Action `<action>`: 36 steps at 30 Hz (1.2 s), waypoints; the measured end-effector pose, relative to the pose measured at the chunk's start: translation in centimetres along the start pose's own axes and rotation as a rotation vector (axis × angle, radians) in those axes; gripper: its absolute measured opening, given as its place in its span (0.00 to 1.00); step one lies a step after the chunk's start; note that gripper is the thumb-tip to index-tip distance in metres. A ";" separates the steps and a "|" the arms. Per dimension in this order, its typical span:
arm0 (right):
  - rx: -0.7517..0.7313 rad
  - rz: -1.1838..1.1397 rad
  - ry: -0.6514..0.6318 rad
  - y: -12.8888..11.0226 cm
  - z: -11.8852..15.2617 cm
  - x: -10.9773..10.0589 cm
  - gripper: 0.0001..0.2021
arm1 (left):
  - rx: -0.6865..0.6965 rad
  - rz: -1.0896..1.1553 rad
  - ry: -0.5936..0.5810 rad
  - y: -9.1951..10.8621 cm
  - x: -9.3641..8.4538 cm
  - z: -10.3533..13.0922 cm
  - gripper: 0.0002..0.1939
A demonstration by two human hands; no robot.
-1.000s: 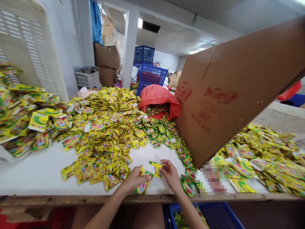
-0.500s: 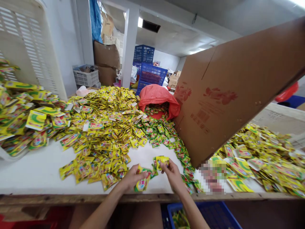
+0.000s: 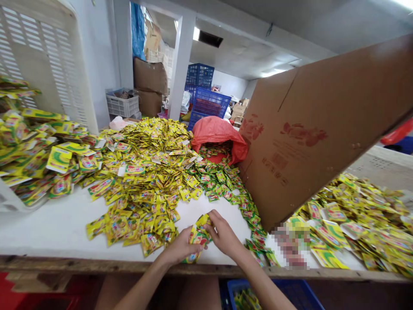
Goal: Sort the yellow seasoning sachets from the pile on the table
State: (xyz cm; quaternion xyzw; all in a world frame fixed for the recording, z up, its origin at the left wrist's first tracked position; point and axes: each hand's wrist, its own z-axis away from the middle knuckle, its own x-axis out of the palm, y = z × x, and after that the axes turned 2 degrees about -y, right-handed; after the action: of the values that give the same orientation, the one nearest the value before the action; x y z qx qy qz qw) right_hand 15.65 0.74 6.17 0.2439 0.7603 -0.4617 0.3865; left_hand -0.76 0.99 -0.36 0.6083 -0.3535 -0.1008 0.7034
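In front of me, above the white tabletop [image 3: 193,211], my hands are close together. My left hand [image 3: 180,249] is closed round a yellow, green and red printed packet [image 3: 198,238]. The fingers of my right hand [image 3: 223,232] pinch a small yellow sachet [image 3: 202,221] at the upper end of that packet. The two overlap, and I cannot tell whether the sachet is inside the packet. To the left lies a heap of yellow sachets [image 3: 145,185]. Green sachets [image 3: 222,185] spread from a red sack [image 3: 219,129] and run down the right side.
A large cardboard sheet or box [image 3: 290,137] leans at the right. Beyond it lie more yellow packs [image 3: 364,224]. A white crate [image 3: 85,86] spilling flat yellow packs stands at the left. Below the table edge [image 3: 129,267] is a blue crate [image 3: 284,292] with sachets.
My right hand has moved left with the yellow sachet, up against the packet in my left hand. The hands were apart before. The view has shifted slightly.
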 end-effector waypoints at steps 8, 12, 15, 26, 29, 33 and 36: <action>-0.134 0.186 -0.072 -0.9 -1.0 0.6 0.08 | 0.043 0.063 -0.032 0.1 -0.7 0.2 0.25; -0.098 0.147 -0.030 -0.7 -0.4 1.1 0.06 | 0.071 0.142 -0.056 0.2 -0.7 0.4 0.26; -0.087 0.100 -0.020 -0.8 0.3 1.5 0.03 | 0.058 0.119 -0.024 -0.2 -0.7 0.3 0.28; -0.071 0.234 -0.055 -1.8 -0.7 0.6 0.03 | 0.177 -0.284 0.152 -1.2 -0.8 1.0 0.21; -0.102 0.284 -0.053 -2.4 -1.2 0.8 0.03 | 0.197 -0.290 0.163 -1.7 -1.2 1.0 0.18; -0.136 0.221 -0.145 -2.4 -0.9 1.8 0.08 | 0.204 -0.160 0.151 -2.4 -1.7 1.0 0.19; -0.101 0.135 -0.207 -2.0 -0.2 2.1 0.16 | 0.172 -0.028 0.146 -2.8 -1.8 0.9 0.26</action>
State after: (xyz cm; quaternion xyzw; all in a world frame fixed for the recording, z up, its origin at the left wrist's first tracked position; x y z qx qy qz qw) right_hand 12.90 -0.02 5.54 0.2256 0.7206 -0.4183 0.5048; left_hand -1.83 0.58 -3.57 0.6769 -0.3002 -0.0357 0.6711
